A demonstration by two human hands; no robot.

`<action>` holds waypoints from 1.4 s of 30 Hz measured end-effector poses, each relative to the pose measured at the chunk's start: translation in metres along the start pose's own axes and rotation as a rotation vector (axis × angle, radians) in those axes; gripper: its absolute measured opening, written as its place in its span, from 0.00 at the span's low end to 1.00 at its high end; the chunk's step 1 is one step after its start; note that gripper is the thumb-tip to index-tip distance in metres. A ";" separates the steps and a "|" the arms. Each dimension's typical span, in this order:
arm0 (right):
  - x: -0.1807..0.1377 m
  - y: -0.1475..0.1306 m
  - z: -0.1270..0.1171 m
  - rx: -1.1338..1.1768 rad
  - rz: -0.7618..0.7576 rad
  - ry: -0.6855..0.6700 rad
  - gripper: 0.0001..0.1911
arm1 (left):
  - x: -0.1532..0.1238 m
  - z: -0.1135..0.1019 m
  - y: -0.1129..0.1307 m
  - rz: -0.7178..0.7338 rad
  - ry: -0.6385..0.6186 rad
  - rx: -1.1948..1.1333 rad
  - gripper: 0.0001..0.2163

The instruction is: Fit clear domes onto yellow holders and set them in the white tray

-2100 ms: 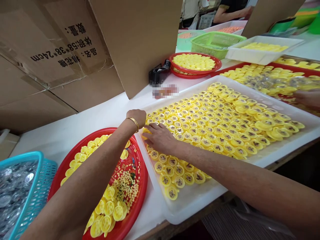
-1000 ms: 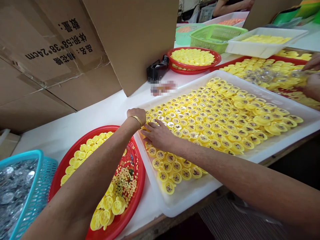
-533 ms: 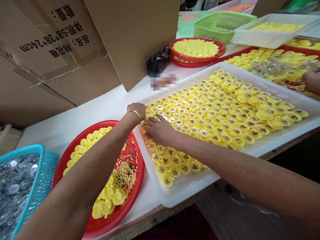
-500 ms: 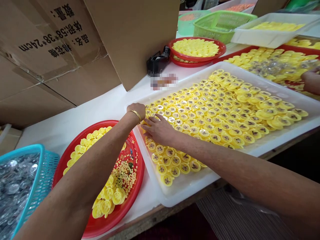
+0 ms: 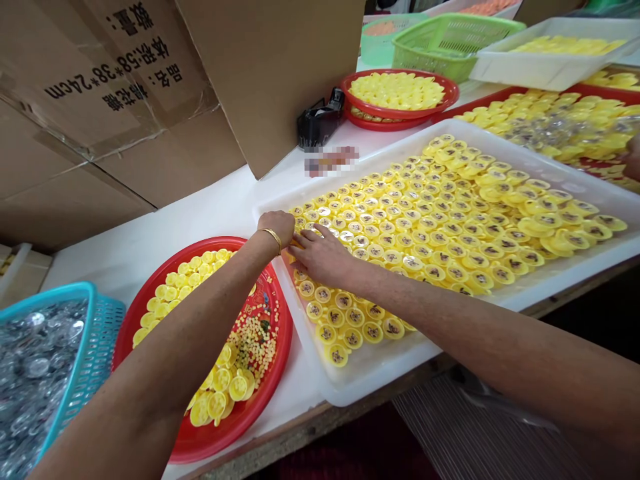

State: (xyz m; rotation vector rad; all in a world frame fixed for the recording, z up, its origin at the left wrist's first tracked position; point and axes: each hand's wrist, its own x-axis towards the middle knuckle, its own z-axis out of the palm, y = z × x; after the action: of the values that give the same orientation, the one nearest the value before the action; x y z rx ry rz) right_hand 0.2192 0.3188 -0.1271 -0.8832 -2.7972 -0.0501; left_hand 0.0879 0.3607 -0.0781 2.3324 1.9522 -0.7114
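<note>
Farthest left of your grip, near your left forearm, sits a blue basket (image 5: 103,337) heaped with clear plastic pieces (image 5: 37,367). Beyond it, ahead and left of your hands, a cardboard box (image 5: 100,113) with upside-down black print stands as a wall. Closer in, under and beside your left forearm, is a red round tray (image 5: 200,445) carrying plain yellow cups (image 5: 167,297) and, on the side nearest your hands, a scatter of pale pellets (image 5: 257,347).

Your left hand (image 5: 278,227), a gold bracelet (image 5: 273,235) at its wrist, is bent over the near-left end of a white tray (image 5: 385,363). Its fingers are turned away, so you can't tell whether they hold anything. Your right hand (image 5: 323,257) is just beside it, palm down, fingers bent over the cups; their tips are hidden, and you can't tell if they pinch one. The picture-topped yellow cups (image 5: 430,230) lie in rows around your right hand and spread off to its right, overlapping toward the far end.

Ahead of your grip is a black object (image 5: 317,127); right of that, stacked red plates (image 5: 453,93) hold more yellow cups. Far right of your hands, another person's hand (image 5: 634,159) is partly in view.
</note>
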 end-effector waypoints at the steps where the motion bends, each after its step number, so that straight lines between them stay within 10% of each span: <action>1: 0.000 0.000 0.000 -0.004 0.001 -0.002 0.15 | 0.000 0.000 0.000 0.005 -0.004 0.002 0.16; 16: 0.001 -0.001 0.000 -0.009 0.014 -0.046 0.17 | 0.007 -0.018 -0.010 0.112 -0.108 0.035 0.15; 42: 0.002 -0.003 -0.001 0.011 0.017 -0.015 0.16 | -0.012 0.004 -0.017 0.108 0.164 0.038 0.12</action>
State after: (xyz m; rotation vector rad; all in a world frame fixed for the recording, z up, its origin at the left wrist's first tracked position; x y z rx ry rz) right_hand 0.2161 0.3178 -0.1257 -0.9086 -2.8011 -0.0260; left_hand 0.0693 0.3516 -0.0731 2.5715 1.8692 -0.5725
